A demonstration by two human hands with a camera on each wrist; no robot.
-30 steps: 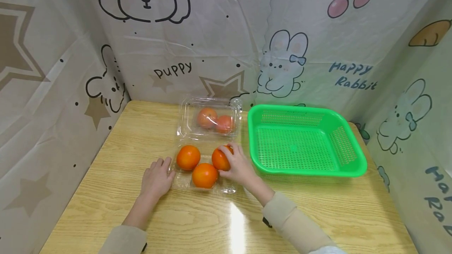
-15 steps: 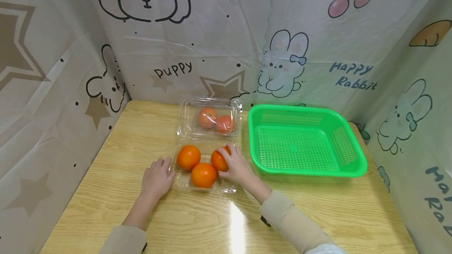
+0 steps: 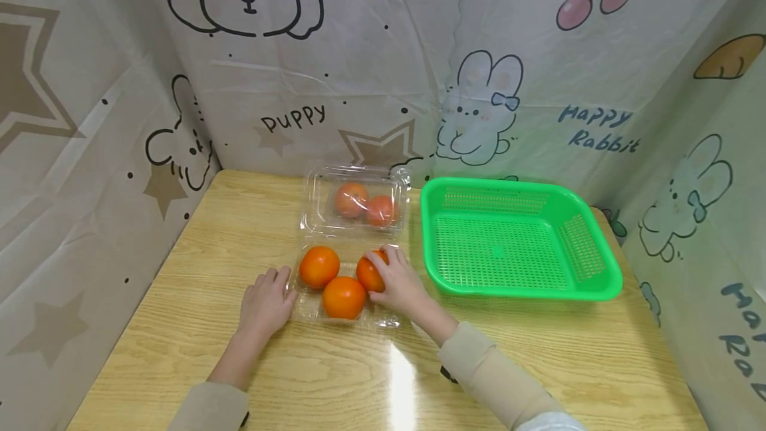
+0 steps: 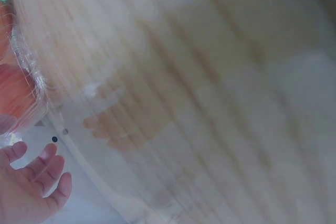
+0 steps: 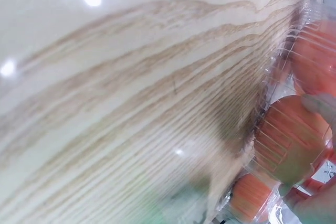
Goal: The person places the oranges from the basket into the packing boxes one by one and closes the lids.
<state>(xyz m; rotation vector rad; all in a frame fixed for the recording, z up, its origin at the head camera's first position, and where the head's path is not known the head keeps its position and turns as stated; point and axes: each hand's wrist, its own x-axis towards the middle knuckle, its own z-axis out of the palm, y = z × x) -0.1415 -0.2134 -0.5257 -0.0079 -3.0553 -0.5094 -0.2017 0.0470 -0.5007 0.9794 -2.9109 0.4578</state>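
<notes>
An open clear plastic clamshell box (image 3: 307, 312) lies on the table, its lid (image 3: 320, 221) folded back away from me. Three smooth, round, orange-red fruits sit in the base: one at the left (image 3: 320, 267), one at the front (image 3: 344, 298), one at the right (image 3: 368, 275). My right hand (image 3: 402, 286) holds the right-hand fruit, fingers over its far side and thumb at its near side; part of it is hidden. My left hand (image 3: 266, 303) rests at the box's left edge, fingers loosely extended. The right wrist view shows the held fruit (image 5: 289, 140) through the clear wall.
Two more orange-red fruits (image 3: 352, 200) show through the clear lid at the back. A green perforated basket (image 3: 519, 295) stands to the right of the box. Printed cloth (image 3: 371, 65) hangs behind the wooden table (image 3: 323, 378) and at both sides.
My right hand has shifted slightly left with the fruit it holds. The front fruit has edged a little left too. My left hand has stayed where it was.
</notes>
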